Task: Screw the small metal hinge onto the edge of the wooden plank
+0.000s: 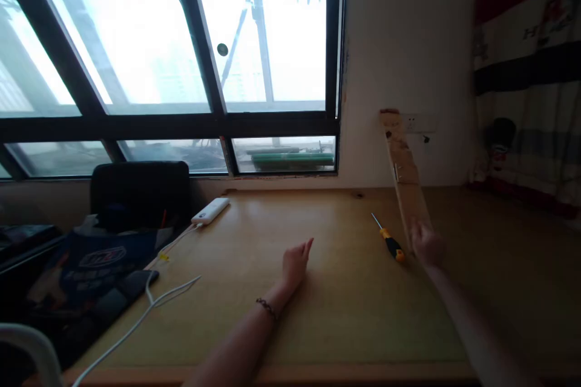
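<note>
My right hand grips the lower end of a long wooden board, which is raised at a tilt with its far end toward the wall socket. Thin metal pieces, perhaps nails or screws, stick out near the board's middle. To the left of that hand lies a screwdriver with a yellow and black handle, its tip pointing away from me. My left hand rests on the tabletop, fingers curled and pressed together. Whether anything small is between them is hidden.
A white power bank with a white cable lies at the table's left edge. Beyond that edge stand a black chair and a printed bag. A window, a wall socket and a curtain are behind the table.
</note>
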### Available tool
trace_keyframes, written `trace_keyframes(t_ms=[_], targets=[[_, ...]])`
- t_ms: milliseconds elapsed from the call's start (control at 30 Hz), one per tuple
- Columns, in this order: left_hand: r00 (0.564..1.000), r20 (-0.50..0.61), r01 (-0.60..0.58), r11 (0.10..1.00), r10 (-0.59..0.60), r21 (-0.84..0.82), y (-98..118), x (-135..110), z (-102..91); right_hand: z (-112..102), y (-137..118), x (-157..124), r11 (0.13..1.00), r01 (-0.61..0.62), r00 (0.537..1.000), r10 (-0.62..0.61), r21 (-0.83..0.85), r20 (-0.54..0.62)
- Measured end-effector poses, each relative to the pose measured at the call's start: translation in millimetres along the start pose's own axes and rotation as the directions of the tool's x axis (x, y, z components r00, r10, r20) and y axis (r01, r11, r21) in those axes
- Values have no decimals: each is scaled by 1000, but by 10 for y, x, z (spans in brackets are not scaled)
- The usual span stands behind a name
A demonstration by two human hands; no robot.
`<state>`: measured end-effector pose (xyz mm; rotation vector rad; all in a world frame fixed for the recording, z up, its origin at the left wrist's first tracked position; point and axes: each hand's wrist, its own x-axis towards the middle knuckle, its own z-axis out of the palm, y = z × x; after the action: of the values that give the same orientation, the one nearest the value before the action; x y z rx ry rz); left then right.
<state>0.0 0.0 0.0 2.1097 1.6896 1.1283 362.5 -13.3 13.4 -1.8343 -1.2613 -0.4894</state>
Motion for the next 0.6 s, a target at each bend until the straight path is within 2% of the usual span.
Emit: trace_keyframes(t_ms=[67, 133, 200, 267, 367, 433, 533, 600], targets=[[999, 9, -49, 998, 49, 30, 13, -27, 28, 73, 348, 94, 984, -172, 972, 176, 40, -158], [992, 14, -123, 992, 122, 41, 30, -56, 60, 170, 582, 162, 957, -263, 923, 286, 122, -255], [981, 23, -191, 981, 190, 28, 76, -80, 100, 270, 710, 206, 923, -311, 917, 354, 224, -183], [966, 51, -253, 967, 253, -8, 171, -88, 158, 358, 764, 229, 884, -360, 922, 387, 298, -33], [927, 132, -335, 934, 351, -127, 422, -41, 294, 448, 784, 244, 861, -413, 911, 395, 299, 119], [893, 160, -369, 889, 420, -272, 647, 38, 431, 477, 787, 245, 862, -432, 900, 393, 266, 189], [880, 155, -351, 833, 450, -427, 1025, 216, 722, 482, 781, 242, 852, -468, 872, 401, 236, 280], [895, 180, -254, 799, 408, -545, 1283, 347, 966, 469, 767, 244, 846, -480, 863, 407, 233, 298]])
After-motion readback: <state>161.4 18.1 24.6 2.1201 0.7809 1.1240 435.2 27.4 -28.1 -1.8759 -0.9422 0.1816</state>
